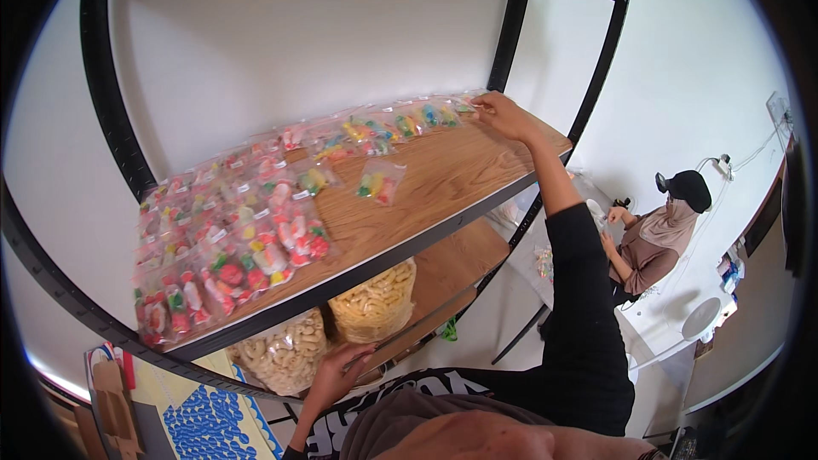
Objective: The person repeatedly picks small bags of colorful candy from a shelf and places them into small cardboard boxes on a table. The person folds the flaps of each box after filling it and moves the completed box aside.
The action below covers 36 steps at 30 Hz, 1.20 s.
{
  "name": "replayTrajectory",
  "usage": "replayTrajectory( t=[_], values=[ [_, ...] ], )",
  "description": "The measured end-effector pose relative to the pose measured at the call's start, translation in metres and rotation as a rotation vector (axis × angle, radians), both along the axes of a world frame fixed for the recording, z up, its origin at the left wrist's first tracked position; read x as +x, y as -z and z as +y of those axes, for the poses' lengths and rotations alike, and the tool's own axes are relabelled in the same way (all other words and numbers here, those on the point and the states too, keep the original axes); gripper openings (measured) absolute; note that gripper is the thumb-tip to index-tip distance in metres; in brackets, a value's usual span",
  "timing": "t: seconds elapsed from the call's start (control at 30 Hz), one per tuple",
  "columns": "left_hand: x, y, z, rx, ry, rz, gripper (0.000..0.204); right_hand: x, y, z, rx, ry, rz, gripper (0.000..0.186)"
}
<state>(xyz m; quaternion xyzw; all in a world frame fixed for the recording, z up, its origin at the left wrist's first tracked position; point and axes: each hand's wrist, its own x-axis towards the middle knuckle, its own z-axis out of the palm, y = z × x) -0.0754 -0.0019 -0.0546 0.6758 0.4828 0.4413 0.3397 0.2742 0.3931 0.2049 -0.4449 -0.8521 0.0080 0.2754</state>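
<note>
Right hand (pixel 504 117), upper centre: fingers curled at candy packet (pixel 464 107), grip unclear; press lightly. Left hand (pixel 335 377), lower centre: can't tell.

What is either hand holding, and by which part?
The right hand has its fingertips at the right end of a candy packet on the upper shelf; a grip cannot be confirmed. The left hand is by the lower shelf, no held thing discernible.

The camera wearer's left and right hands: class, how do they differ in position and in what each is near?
The right hand is up over the wooden shelf; the left hand is below that shelf's level. The right hand is at a small candy packet; the left hand is beside a large bag of pale curled snacks. Both hands are bare.
</note>
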Motion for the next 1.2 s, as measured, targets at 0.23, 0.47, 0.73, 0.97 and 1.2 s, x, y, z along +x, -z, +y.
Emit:
replayTrajectory(
  t=[0.23, 0.47, 0.73, 0.97, 1.2],
  values=[
    [0.057, -0.052, 0.052, 0.101, 0.130, 0.090, 0.023, 0.006, 0.015, 0.068, -0.037, -0.102, -0.341, 0.061],
    [0.097, -0.084, 0.081, 0.105, 0.187, -0.018, 0.022, 0.031, -0.014, -0.037, -0.203, -0.136, -0.330, 0.069],
    [0.155, -0.098, 0.126, -0.047, 0.353, -0.196, 0.023, 0.067, 0.001, -0.123, -0.033, -0.424, -0.097, 0.042],
    [0.188, -0.093, 0.154, -0.017, 0.511, -0.859, 0.043, 0.057, 0.044, -0.190, 0.325, -0.586, -0.077, 0.029],
    [0.188, -0.094, 0.161, -0.289, 0.389, -0.737, 0.036, 0.062, 0.055, -0.205, 0.004, -0.709, 0.049, 0.024]
  ],
)
